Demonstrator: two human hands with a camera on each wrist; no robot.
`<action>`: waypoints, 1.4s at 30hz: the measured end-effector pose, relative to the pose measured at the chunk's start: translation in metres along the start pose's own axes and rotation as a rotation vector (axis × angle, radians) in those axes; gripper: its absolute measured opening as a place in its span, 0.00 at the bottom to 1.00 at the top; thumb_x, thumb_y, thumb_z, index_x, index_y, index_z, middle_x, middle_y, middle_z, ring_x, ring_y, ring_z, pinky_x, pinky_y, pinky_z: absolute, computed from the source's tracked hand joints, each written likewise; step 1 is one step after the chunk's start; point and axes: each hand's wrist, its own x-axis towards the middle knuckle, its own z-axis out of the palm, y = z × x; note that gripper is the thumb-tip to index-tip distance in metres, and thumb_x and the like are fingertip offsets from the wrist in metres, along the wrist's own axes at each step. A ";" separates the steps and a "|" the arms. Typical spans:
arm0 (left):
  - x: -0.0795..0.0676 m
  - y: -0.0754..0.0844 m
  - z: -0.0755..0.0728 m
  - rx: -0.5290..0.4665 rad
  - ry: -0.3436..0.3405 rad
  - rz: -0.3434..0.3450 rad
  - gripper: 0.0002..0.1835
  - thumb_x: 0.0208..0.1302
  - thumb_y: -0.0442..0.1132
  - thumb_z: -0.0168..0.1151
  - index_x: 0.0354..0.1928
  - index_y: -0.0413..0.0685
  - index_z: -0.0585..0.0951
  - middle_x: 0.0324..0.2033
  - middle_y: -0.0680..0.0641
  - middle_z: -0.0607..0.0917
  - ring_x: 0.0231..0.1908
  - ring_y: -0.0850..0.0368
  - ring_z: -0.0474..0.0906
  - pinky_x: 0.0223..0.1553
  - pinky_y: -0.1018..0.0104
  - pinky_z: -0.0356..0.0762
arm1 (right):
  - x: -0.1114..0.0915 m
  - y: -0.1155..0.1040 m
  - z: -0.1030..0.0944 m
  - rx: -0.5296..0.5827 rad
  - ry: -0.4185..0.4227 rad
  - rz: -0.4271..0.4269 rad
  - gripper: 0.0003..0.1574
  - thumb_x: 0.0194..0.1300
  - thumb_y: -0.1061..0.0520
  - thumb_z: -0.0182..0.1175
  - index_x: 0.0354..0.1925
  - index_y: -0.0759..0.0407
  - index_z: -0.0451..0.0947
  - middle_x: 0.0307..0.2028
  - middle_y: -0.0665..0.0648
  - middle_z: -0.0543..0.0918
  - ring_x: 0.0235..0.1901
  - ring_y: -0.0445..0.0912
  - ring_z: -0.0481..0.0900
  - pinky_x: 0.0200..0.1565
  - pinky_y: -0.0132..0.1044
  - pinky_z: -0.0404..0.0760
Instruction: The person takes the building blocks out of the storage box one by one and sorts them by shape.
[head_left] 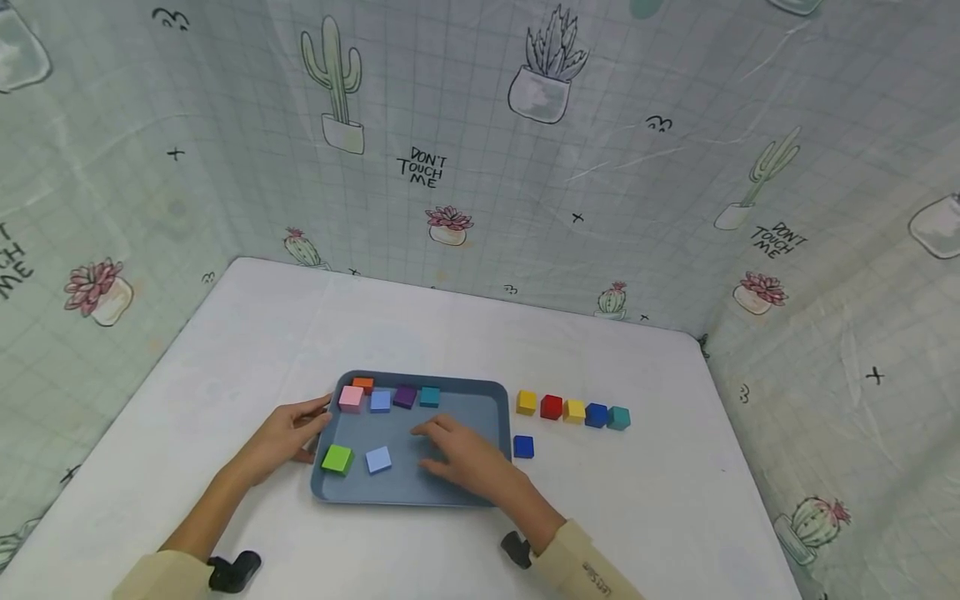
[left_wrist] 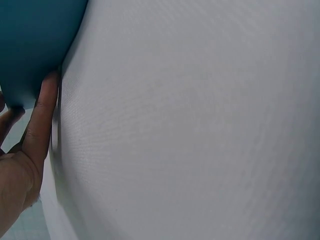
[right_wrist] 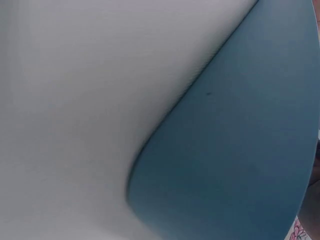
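A blue-grey tray point(head_left: 420, 502) lies on the white table. At its left rim is my left hand point(head_left: 281, 440), its fairly straight fingers touching the edge; in the left wrist view a finger point(left_wrist: 44, 107) lies against the tray's outer wall. My right hand point(head_left: 468, 458) hovers over the tray's right half, thumb and index finger apart, with nothing between them. Inside the tray, along the far side, sit orange point(head_left: 363, 385), pink point(head_left: 350, 399), light blue point(head_left: 380, 402), purple point(head_left: 405, 397) and teal point(head_left: 430, 397) blocks. Nearer are a green block point(head_left: 337, 459) and another light blue block point(head_left: 378, 460).
Right of the tray, a row holds a yellow block point(head_left: 527, 402), a red block point(head_left: 551, 407), another yellow block point(head_left: 573, 411), a blue block point(head_left: 596, 415) and a teal block point(head_left: 618, 418). One more blue block point(head_left: 523, 447) sits close to the tray's right rim. Patterned cloth surrounds the table.
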 end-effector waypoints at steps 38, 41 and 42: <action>-0.002 -0.004 0.001 -0.012 -0.003 0.007 0.33 0.69 0.45 0.55 0.69 0.38 0.59 0.64 0.30 0.63 0.52 0.39 0.72 0.31 0.62 0.82 | 0.026 -0.026 0.031 0.008 -0.020 -0.052 0.31 0.60 0.48 0.65 0.60 0.51 0.70 0.54 0.47 0.73 0.45 0.33 0.72 0.49 0.21 0.71; -0.002 -0.003 0.003 -0.014 0.000 0.013 0.33 0.68 0.45 0.55 0.69 0.37 0.59 0.64 0.30 0.63 0.52 0.39 0.72 0.31 0.62 0.82 | 0.025 -0.023 0.033 0.018 -0.030 -0.046 0.31 0.60 0.48 0.65 0.60 0.52 0.70 0.54 0.47 0.73 0.42 0.32 0.71 0.46 0.19 0.71; -0.002 -0.003 0.003 -0.015 0.004 0.011 0.33 0.68 0.45 0.56 0.69 0.38 0.59 0.64 0.30 0.63 0.52 0.39 0.72 0.31 0.62 0.82 | 0.025 -0.022 0.033 0.018 -0.033 -0.048 0.31 0.60 0.48 0.65 0.60 0.52 0.70 0.53 0.47 0.73 0.41 0.32 0.70 0.45 0.19 0.71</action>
